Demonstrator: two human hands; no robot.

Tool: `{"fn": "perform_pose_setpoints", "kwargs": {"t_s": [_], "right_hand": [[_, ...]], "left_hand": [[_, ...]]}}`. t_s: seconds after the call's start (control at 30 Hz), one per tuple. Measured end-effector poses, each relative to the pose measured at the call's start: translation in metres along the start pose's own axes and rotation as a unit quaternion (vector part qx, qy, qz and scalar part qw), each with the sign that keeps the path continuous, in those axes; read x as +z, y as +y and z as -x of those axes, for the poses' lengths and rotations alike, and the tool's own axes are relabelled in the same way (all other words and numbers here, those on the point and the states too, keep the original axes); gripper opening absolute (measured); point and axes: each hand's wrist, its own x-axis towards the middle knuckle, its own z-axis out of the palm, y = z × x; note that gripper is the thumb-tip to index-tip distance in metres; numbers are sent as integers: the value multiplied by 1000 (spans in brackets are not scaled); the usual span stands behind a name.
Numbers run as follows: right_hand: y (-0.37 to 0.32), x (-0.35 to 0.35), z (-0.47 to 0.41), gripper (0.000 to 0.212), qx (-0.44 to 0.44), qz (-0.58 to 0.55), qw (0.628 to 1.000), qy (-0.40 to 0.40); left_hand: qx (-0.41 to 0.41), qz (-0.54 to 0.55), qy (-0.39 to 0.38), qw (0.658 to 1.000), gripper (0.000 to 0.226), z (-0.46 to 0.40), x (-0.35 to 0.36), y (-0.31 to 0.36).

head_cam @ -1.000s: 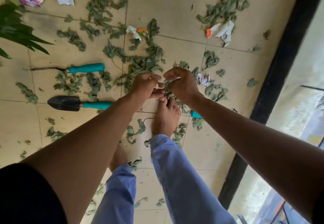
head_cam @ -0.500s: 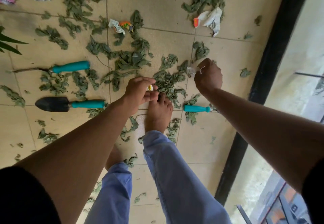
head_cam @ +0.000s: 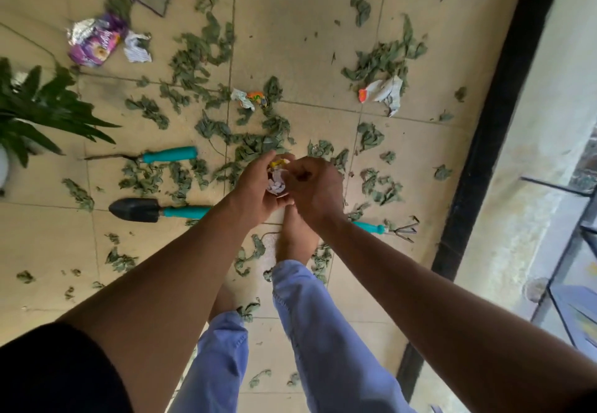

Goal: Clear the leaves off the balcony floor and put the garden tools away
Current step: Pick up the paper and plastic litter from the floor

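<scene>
Both hands meet above the floor, over a bare foot. Left hand is cupped, fingers curled round a small wad of crumpled paper scraps, white with a bit of yellow on top. Right hand is curled tight against the wad from the right, fingertips at the scraps; whether it pinches a piece I cannot tell.

Dried green leaves lie scattered over most of the tiled floor, thickest just beyond the hands. Three teal-handled garden tools lie flat on the floor: a thin weeder to the left, a black trowel nearer beside the left forearm, a small rake to the right, its handle partly hidden under the right wrist.

Other litter on the floor: purple wrapper, white crumpled paper, small orange-white wrapper. Green plant at left edge. Black frame runs along the right.
</scene>
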Motion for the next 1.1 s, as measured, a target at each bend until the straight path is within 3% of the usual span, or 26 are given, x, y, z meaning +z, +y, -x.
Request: {"fn": "perform_pose_setpoints", "kwargs": {"t_s": [0.07,0.13,0.27,0.47,0.77,0.97,1.1], "right_hand": [[-15,7,6,31,-44,10,998,-33],[-33,8,12,32,-65,6,997,-45],[-61,7,-1,29,-95,25,995,4],[-64,36,-80,34,-33,175,984,-4],[-53,104,-141,23,-68,266,961,22],[-50,97,-143,14,-44,255,965,34],[-50,89,-141,14,-91,262,959,62]], "left_hand": [[3,2,17,1000,31,6,-8,4],[17,10,38,999,28,13,-17,8],[18,47,90,995,30,18,-38,24],[17,50,89,995,33,3,-72,46],[30,96,66,993,34,-20,-130,57],[34,69,69,995,34,-18,-142,38],[28,63,79,994,31,-12,-129,36]]}}
